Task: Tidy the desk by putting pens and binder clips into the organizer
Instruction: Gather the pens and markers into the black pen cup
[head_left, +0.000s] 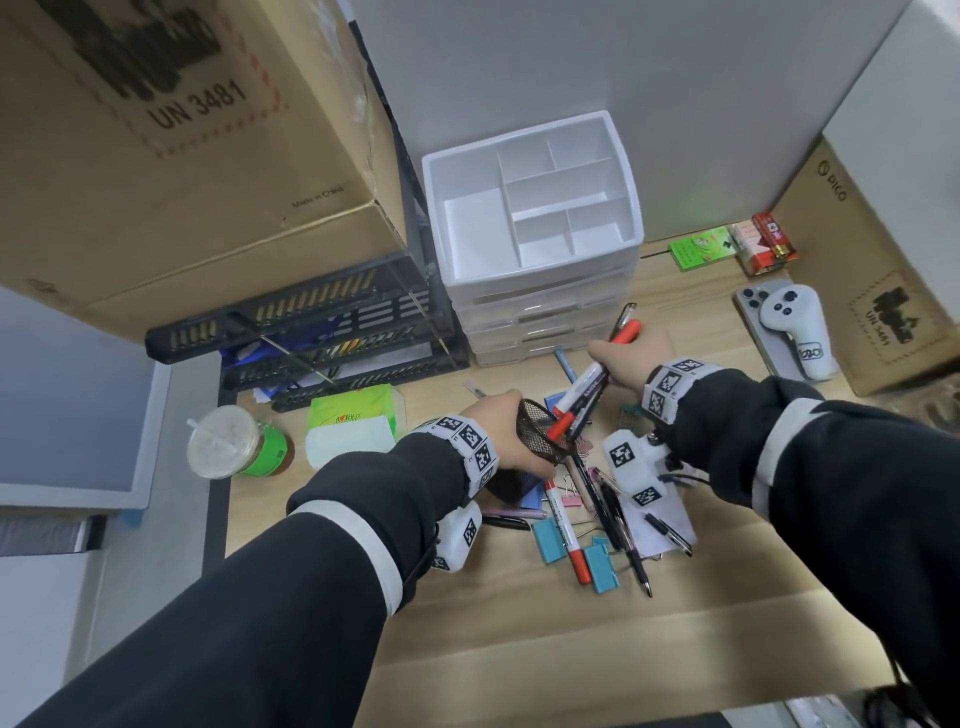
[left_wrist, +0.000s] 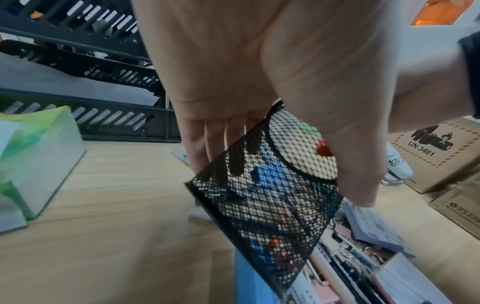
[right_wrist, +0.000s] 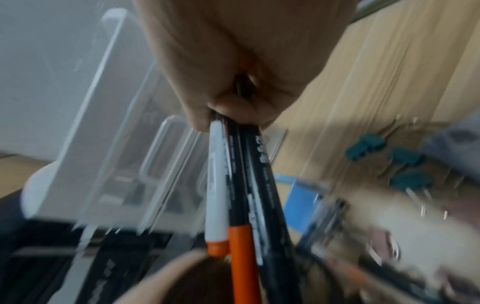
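Observation:
My left hand (head_left: 501, 434) grips a black mesh pen cup (head_left: 540, 435) (left_wrist: 262, 207), tilted just above the desk with its mouth toward the right. My right hand (head_left: 631, 358) (right_wrist: 233, 86) holds a bundle of markers (head_left: 584, 395) (right_wrist: 239, 195), red, white and black, with their lower ends at the cup's mouth. The white organizer (head_left: 535, 208), with open compartments on top of clear drawers, stands behind the hands. Loose pens (head_left: 621, 525), a red marker (head_left: 566, 530) and teal binder clips (head_left: 602, 564) lie on the wooden desk below the hands.
A black paper tray rack (head_left: 322, 338) and a large cardboard box (head_left: 171, 145) fill the left. A tissue pack (head_left: 353, 423) and a lidded drink cup (head_left: 228, 441) sit front left. A phone with a white controller (head_left: 789, 322) and a cardboard box (head_left: 883, 270) are at the right.

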